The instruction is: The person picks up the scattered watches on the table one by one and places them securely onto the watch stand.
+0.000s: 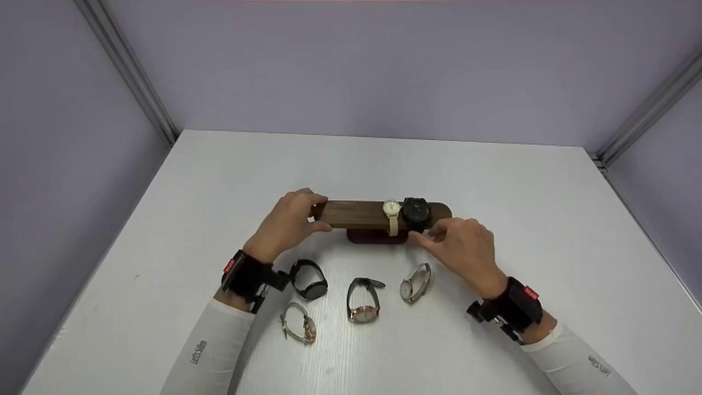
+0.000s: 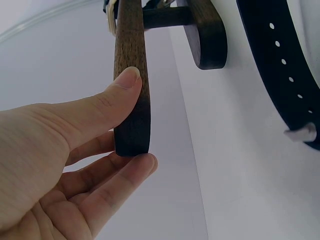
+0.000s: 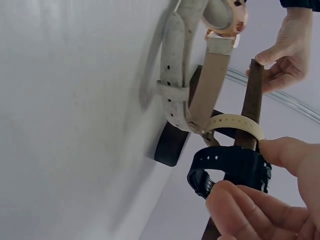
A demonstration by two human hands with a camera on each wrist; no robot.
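My left hand [image 1: 290, 222] pinches the wooden watch bar's [image 1: 356, 214] left end, my right hand [image 1: 463, 244] grips the black watch [image 1: 415, 213] near its right end; strap looks soft and light, so hold by the rigid case.

I'm looking at the white bench [image 1: 493, 181]: wooden watch stand [image 1: 377, 236] sitting mid-bench, four loose watches lying in front: black [image 1: 309, 279], white-strap [image 1: 299, 323], rose-gold [image 1: 363, 299], grey-strap [image 1: 415, 282].
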